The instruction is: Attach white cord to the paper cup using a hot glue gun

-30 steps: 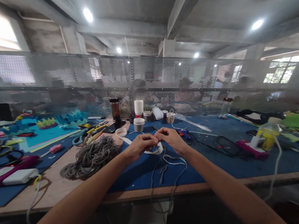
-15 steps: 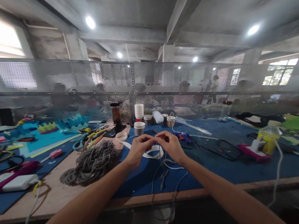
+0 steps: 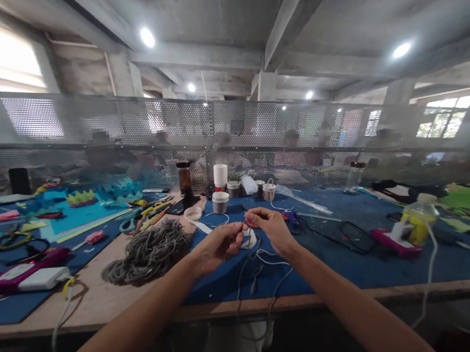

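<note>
Over the blue mat, my left hand [image 3: 220, 246] and my right hand [image 3: 274, 231] meet with thumbs and fingertips pinched. A thin grey cord [image 3: 238, 295] runs between the fingertips and hangs in loops over the table's front edge. Just below the hands, partly covered by them, lies a curled white strip [image 3: 249, 238] with dark print. Its other end leads toward a white ring-shaped roll [image 3: 192, 212]. To the left of my left hand rests a tangled bundle of grey cord [image 3: 150, 252]. Beyond my right hand is a blue glue gun [image 3: 291, 218].
Small tubs [image 3: 220, 202], a stack of white cups [image 3: 220, 175] and a brown jar [image 3: 184, 179] stand behind. Scissors [image 3: 128, 223] and blue paper [image 3: 75, 218] lie left. A yellow-liquid bottle [image 3: 420, 219] stands right. A perforated screen [image 3: 247, 134] closes the back.
The pinched fingertips, close together before, have drawn slightly apart, with a short stretch of cord showing between them. My left hand has turned, its lower fingers now more visible. The view shifted slightly.
</note>
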`<state>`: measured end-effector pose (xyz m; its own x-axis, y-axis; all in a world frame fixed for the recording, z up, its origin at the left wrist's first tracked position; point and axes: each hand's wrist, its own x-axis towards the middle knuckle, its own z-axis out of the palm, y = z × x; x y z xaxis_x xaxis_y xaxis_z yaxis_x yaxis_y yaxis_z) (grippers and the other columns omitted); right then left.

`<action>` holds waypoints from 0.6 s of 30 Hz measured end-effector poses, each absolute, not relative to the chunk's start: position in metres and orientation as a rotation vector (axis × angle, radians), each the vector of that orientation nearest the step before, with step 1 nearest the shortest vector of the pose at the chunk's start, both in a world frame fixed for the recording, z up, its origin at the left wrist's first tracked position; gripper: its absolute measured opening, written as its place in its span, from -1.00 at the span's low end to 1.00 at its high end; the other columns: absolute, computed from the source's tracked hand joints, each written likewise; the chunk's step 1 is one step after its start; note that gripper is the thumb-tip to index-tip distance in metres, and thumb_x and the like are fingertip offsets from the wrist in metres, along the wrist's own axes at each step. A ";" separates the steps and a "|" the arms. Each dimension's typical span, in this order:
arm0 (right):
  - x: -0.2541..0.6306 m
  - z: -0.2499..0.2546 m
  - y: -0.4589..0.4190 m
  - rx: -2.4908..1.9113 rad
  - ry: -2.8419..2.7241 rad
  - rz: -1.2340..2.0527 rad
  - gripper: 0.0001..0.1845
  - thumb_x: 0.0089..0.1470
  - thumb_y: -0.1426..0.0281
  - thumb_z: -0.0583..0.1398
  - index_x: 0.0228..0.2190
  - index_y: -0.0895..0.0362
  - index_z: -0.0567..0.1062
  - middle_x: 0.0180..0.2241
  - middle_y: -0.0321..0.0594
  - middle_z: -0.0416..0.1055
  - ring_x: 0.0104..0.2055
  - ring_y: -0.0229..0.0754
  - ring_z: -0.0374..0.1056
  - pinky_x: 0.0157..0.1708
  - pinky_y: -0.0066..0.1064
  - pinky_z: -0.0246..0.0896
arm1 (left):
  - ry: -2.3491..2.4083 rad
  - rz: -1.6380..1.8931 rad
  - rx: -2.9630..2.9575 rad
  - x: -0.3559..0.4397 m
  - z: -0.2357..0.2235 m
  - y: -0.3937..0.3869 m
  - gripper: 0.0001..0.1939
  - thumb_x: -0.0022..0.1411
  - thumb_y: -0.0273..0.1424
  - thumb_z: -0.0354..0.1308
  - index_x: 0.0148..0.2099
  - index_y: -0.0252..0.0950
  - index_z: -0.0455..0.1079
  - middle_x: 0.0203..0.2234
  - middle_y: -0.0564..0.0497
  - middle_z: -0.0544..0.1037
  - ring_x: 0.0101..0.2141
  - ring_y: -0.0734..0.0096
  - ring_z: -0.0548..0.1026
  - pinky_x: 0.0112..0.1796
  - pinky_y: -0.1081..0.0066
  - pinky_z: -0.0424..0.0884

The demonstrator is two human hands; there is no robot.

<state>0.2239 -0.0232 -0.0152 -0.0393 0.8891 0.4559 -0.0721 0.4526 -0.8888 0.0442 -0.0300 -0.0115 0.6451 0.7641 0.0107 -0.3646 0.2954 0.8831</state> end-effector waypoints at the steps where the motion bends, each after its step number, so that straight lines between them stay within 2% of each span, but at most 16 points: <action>1: 0.223 -0.015 -0.027 -0.775 -1.387 0.944 -0.75 -0.08 0.21 0.35 -0.38 0.12 0.61 -0.40 -0.26 0.50 -0.35 -0.22 0.35 -0.24 -0.38 0.24 | 0.440 0.770 0.973 0.044 -0.011 -0.036 -0.79 0.23 -0.32 0.20 -0.23 -0.40 0.44 -0.62 0.13 0.33 -0.69 0.71 0.13 -0.63 0.60 0.03; 6: 0.219 -0.011 -0.048 -0.733 -1.435 0.986 -0.81 -0.05 0.25 0.35 -0.42 0.11 0.60 -0.40 -0.29 0.47 -0.34 -0.25 0.31 -0.25 -0.43 0.20 | 0.393 0.786 0.915 0.043 -0.011 -0.061 -0.80 0.23 -0.35 0.19 -0.21 -0.42 0.45 -0.60 0.12 0.31 -0.67 0.72 0.14 -0.62 0.61 0.05; 12: 0.215 -0.007 -0.060 -0.767 -1.438 0.961 -0.78 -0.01 0.22 0.32 -0.39 0.12 0.61 -0.42 -0.27 0.47 -0.40 -0.25 0.28 -0.31 -0.41 0.18 | 0.492 0.975 1.097 0.046 -0.006 -0.072 -0.77 0.13 -0.30 0.30 -0.25 -0.39 0.47 -0.50 0.04 0.48 -0.63 0.70 0.21 -0.61 0.61 0.03; 18: 0.212 -0.005 -0.065 -0.791 -1.436 0.884 -0.79 0.00 0.22 0.30 -0.40 0.12 0.59 -0.44 -0.28 0.47 -0.40 -0.23 0.29 -0.30 -0.40 0.20 | 0.685 1.154 1.333 0.051 -0.004 -0.076 -0.71 0.12 -0.20 0.29 -0.28 -0.35 0.47 -0.46 -0.02 0.58 -0.58 0.61 0.30 -0.52 0.56 0.17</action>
<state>0.2123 -0.0654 -0.0053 -0.0557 0.8763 0.4785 -0.0326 0.4774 -0.8781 0.0510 -0.0764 -0.0039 0.3382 0.9145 0.2219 -0.2434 -0.1428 0.9594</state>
